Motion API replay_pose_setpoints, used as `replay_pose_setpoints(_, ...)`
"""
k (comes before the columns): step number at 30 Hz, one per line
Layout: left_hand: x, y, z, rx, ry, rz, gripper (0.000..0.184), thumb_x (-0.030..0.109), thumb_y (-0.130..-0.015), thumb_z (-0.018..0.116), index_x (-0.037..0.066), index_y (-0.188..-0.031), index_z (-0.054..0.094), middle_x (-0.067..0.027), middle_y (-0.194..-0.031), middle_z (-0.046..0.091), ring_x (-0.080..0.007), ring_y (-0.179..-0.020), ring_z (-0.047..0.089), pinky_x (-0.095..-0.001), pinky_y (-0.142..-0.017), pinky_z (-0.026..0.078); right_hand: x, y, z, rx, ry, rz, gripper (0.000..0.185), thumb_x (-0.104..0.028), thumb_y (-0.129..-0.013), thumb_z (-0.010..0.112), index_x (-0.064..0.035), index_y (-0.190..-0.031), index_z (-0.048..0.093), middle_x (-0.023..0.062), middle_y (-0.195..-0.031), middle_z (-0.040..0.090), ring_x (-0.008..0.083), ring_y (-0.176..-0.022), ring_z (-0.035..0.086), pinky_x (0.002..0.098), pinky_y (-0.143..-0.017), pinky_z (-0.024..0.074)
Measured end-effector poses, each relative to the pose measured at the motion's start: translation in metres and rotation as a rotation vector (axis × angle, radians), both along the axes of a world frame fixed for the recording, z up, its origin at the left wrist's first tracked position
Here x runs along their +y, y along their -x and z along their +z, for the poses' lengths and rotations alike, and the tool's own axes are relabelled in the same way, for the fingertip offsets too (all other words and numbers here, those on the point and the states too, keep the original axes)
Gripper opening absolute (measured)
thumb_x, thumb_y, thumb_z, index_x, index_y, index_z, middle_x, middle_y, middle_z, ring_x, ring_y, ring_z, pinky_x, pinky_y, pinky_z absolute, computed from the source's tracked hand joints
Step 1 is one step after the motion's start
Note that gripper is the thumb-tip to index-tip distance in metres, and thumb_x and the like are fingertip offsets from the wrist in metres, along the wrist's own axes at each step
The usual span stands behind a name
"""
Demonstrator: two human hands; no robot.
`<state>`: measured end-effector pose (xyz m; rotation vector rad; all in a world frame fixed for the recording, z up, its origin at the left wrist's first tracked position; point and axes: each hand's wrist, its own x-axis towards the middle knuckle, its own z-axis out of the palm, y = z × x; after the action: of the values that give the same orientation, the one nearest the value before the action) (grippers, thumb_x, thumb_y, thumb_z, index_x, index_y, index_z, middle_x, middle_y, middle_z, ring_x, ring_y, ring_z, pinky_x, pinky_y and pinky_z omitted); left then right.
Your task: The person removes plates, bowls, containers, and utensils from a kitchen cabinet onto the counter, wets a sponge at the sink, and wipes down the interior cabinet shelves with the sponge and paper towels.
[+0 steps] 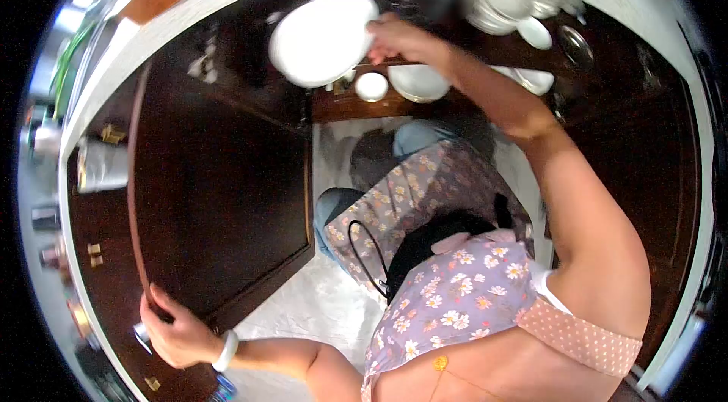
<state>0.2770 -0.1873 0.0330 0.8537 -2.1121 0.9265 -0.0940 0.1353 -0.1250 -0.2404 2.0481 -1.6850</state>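
My right hand [402,39] reaches into the dark wooden cabinet and grips the right rim of a white plate [322,38]. The plate is slightly smeared by motion and hangs above the cabinet's lower edge. Just below it sit a small white bowl [371,86] and a larger white bowl [419,83]. Far to the lower left, my left hand [178,332] is closed around the edge of the swung-out dark cabinet door [220,174].
Stacked white dishes [500,4] stand at the back right of the cabinet, with a small oval dish [535,33] beside them. A white dish [531,80] lies near the front. The white countertop edge [98,91] curves overhead. Pale floor [296,303] shows below the door.
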Motion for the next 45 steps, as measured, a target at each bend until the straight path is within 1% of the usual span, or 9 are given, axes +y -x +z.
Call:
replay_pose_setpoints(6, -0.003, -0.01, 0.002, -0.012, 0.097, -0.016, 0.038, 0.054, -0.088, 0.048, 0.024, -0.091, 0.07, 0.0013, -0.068, 0.068, -0.02, -0.046, 0.059, -0.0348, -0.037, 0.037, 0.07, -0.098, -0.015, -0.213, 0.371, 0.154, 0.037, -0.035, -0.094, 0.043, -0.0016, -0.087, 0.057, 0.0065, -0.059, 0.059, 0.0113, -0.047, 0.054, 0.0198, -0.039, 0.0339)
replay_pose_setpoints(13, 0.054, 0.016, 0.015, 0.044, 0.187, -0.144, 0.038, 0.047, -0.089, 0.051, 0.014, -0.076, 0.066, -0.003, -0.071, 0.065, -0.0255, -0.061, 0.06, -0.0385, -0.053, 0.043, 0.194, -0.182, -0.082, -0.658, 0.364, -0.332, 0.033, -0.036, -0.089, 0.054, -0.0036, -0.081, 0.055, 0.0035, -0.056, 0.053, 0.0147, -0.046, 0.054, 0.0237, -0.036, 0.0365)
replay_pose_setpoints(21, 0.058, 0.013, 0.01, 0.005, 0.175, -0.111, 0.042, 0.048, -0.091, 0.045, 0.013, -0.079, 0.064, -0.0044, -0.072, 0.064, -0.0267, -0.064, 0.059, -0.0393, -0.055, 0.041, 0.27, -0.136, -0.284, -0.378, 0.257, -0.744, 0.025, -0.019, -0.095, 0.04, 0.0034, -0.099, 0.052, 0.0148, -0.081, 0.063, 0.0197, -0.06, 0.06, 0.0311, -0.055, 0.0498)
replay_pose_setpoints(24, 0.059, 0.014, 0.003, 0.014, 0.168, -0.117, 0.042, 0.047, -0.092, 0.045, 0.012, -0.079, 0.064, -0.005, -0.072, 0.063, -0.0271, -0.065, 0.059, -0.0393, -0.056, 0.041, 0.295, -0.095, -0.353, -0.607, 0.477, -1.16, 0.027, -0.016, -0.096, 0.038, 0.0064, -0.105, 0.05, 0.0188, -0.09, 0.062, 0.0233, -0.069, 0.062, 0.0334, -0.062, 0.0534)
replay_pose_setpoints(29, 0.058, 0.014, -0.004, 0.025, 0.162, -0.069, 0.041, 0.046, -0.092, 0.045, 0.012, -0.079, 0.064, -0.0057, -0.072, 0.063, -0.0287, -0.064, 0.059, -0.0405, -0.057, 0.041, 0.337, -0.087, -0.449, -0.582, 0.71, -1.027, 0.032, -0.017, -0.097, 0.036, 0.0075, -0.116, 0.044, 0.0205, -0.104, 0.058, 0.0291, -0.087, 0.062, 0.038, -0.074, 0.0547)
replay_pose_setpoints(33, 0.009, -0.012, -0.005, -0.104, 0.092, 0.161, 0.044, 0.053, -0.092, 0.039, 0.019, -0.101, 0.067, 0.0004, -0.087, 0.069, -0.0233, -0.065, 0.063, -0.037, -0.052, 0.044, 0.28, -0.089, -0.394, -0.556, 0.686, -0.919, 0.034, -0.021, -0.098, 0.039, 0.0047, -0.12, 0.042, 0.0198, -0.111, 0.055, 0.0303, -0.095, 0.06, 0.041, -0.077, 0.0536)
replay_pose_setpoints(39, -0.008, -0.011, -0.008, -0.101, 0.083, 0.105, 0.044, 0.052, -0.093, 0.037, 0.019, -0.102, 0.065, -0.0034, -0.081, 0.067, -0.029, -0.061, 0.059, -0.0427, -0.053, 0.042, 0.211, -0.031, -0.445, -0.516, 0.609, -0.389, 0.04, -0.029, -0.093, 0.051, 0.0004, -0.12, 0.046, 0.0184, -0.111, 0.057, 0.0291, -0.101, 0.058, 0.0376, -0.087, 0.0513)
replay_pose_setpoints(43, -0.007, -0.004, -0.013, -0.102, 0.029, 0.141, 0.047, 0.053, -0.093, 0.034, 0.02, -0.104, 0.065, -0.0031, -0.087, 0.067, -0.0292, -0.065, 0.061, -0.0419, -0.052, 0.043, 0.149, -0.031, -0.395, 0.008, 0.209, -0.276, 0.042, -0.03, -0.093, 0.052, -0.0012, -0.123, 0.045, 0.0153, -0.115, 0.057, 0.0289, -0.105, 0.057, 0.0352, -0.093, 0.0474)
replay_pose_setpoints(45, -0.016, -0.003, -0.017, -0.117, 0.034, 0.131, 0.048, 0.054, -0.093, 0.034, 0.019, -0.102, 0.065, -0.003, -0.09, 0.068, -0.0294, -0.065, 0.062, -0.0428, -0.052, 0.043, 0.138, -0.026, -0.377, -0.323, 0.406, -0.369, 0.041, -0.028, -0.092, 0.053, -0.0014, -0.122, 0.046, 0.0144, -0.113, 0.058, 0.029, -0.105, 0.057, 0.0343, -0.092, 0.0474)
